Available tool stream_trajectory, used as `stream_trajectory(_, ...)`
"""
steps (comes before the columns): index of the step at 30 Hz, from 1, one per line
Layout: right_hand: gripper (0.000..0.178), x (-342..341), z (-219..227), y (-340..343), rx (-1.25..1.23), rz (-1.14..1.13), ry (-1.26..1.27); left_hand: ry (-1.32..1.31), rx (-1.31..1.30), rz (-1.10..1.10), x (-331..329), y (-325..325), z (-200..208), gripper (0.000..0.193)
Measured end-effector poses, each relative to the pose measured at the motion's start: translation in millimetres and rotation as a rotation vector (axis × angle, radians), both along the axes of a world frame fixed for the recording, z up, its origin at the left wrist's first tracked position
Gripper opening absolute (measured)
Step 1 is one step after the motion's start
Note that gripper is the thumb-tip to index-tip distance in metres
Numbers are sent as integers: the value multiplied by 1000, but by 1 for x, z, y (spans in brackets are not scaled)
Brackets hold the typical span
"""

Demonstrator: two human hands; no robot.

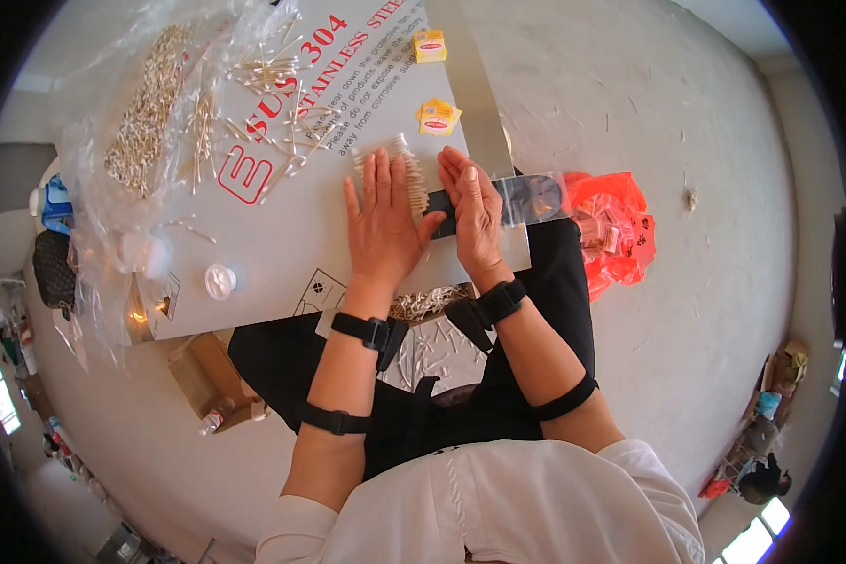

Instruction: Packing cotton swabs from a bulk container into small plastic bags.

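Observation:
My left hand (383, 221) lies palm down with fingers stretched out over a neat row of cotton swabs (414, 179), partly covering it. Just to its right, my right hand (477, 216) stands on edge with fingers extended and its thumb uppermost. Beneath and beside the right hand is a flat black strip (446, 224); a clear plastic bag (534, 198) reaches from there over the table's right edge. What the right palm touches is hidden. Loose cotton swabs (296, 141) are scattered on the table to the upper left.
A large clear bag of cotton swabs (150, 108) covers the table's left side. Small yellow packets (438, 117) lie on the steel sheet tabletop (282, 254), with a round white lid (220, 281). A red bag (620, 230) hangs at right; a cardboard box (207, 376) sits below.

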State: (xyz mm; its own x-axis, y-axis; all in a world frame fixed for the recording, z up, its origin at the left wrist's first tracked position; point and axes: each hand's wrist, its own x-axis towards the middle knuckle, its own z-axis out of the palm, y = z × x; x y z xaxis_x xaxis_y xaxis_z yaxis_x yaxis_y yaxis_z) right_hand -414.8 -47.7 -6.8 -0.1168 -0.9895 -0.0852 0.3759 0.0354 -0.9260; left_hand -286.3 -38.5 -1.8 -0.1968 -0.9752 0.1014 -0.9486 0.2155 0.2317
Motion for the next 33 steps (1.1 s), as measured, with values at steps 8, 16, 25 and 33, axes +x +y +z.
stream_trajectory(8, 52, 3, -4, -1, -51, -28, 47, 56, 32, -61, 4, 21, -1, 84)
stream_trajectory(16, 39, 6, -7, 4, -87, -89, -13, 72, -87, -43, 27, -48, 5, 67)
stream_trajectory(25, 38, 3, -6, 6, -78, -57, 5, 38, -46, -146, 24, -13, 5, 75)
stream_trajectory(33, 44, 2, -2, 5, -47, -37, 29, 54, 27, -22, -2, 12, -1, 86)
